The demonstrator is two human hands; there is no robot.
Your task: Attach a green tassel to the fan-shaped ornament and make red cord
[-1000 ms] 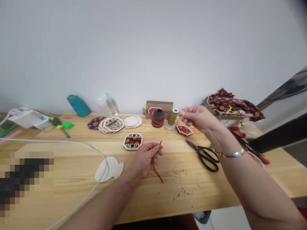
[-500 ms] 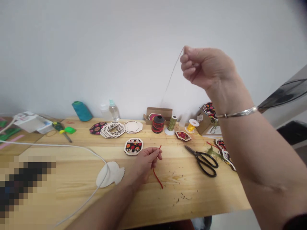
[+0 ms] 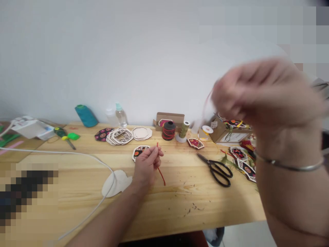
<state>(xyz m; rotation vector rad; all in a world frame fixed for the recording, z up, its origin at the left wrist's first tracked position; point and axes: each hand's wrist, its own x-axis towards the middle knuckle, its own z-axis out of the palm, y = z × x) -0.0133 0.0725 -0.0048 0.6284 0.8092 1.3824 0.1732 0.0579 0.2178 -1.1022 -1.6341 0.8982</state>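
Observation:
My left hand pinches a short red cord above the middle of the table; one end sticks up past the fingertips and the rest hangs below. Partly behind that hand lies a patterned coaster-like piece with a pale lattice frame. Raised high at the right, my right hand is blurred by motion, its fingers closed on a thin thread that trails down from the fingertips. The thread's lower end cannot be made out.
Black scissors lie right of centre. Behind stand a red-and-black spool, a green spool, a teal cone and a cardboard box. A white cable crosses the left side over a white cut-out.
My right hand has moved right and somewhat down, nearer the camera, still with the thread. My left hand has shifted a little left and up with the red cord, covering more of the patterned piece.

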